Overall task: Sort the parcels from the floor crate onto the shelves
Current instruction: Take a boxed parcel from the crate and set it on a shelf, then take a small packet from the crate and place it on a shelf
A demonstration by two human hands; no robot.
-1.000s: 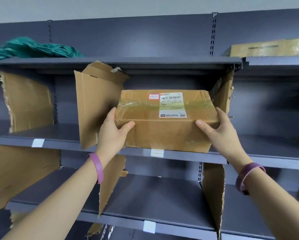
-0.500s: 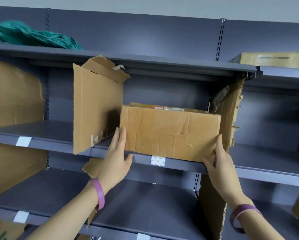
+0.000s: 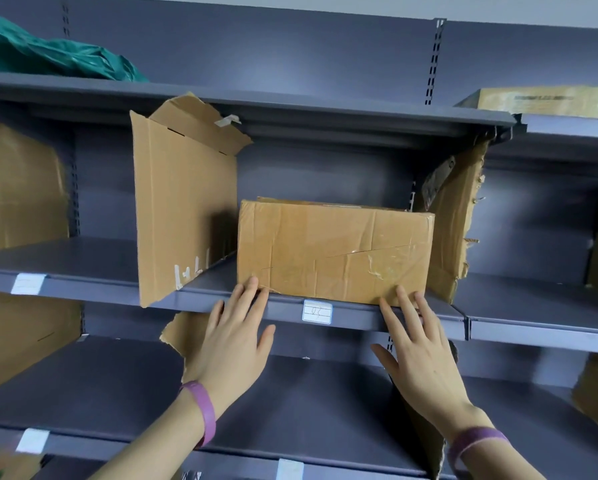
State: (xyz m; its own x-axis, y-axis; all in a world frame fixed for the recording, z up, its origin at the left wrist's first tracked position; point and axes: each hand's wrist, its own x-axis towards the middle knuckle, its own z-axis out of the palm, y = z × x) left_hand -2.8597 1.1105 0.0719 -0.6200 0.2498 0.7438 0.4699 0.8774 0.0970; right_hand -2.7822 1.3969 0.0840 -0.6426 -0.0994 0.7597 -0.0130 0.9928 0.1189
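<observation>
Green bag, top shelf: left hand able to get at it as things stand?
Probably yes. The left hand is open and empty, fingertips at the cardboard box; the green bag lies up-left on the top shelf, open-fronted, nothing between.

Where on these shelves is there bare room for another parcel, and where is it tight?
Bare: the bay left of the left divider, the narrow strip between that divider and the box, and the lower shelf. Tight: the box's right end sits close to the right divider.
</observation>
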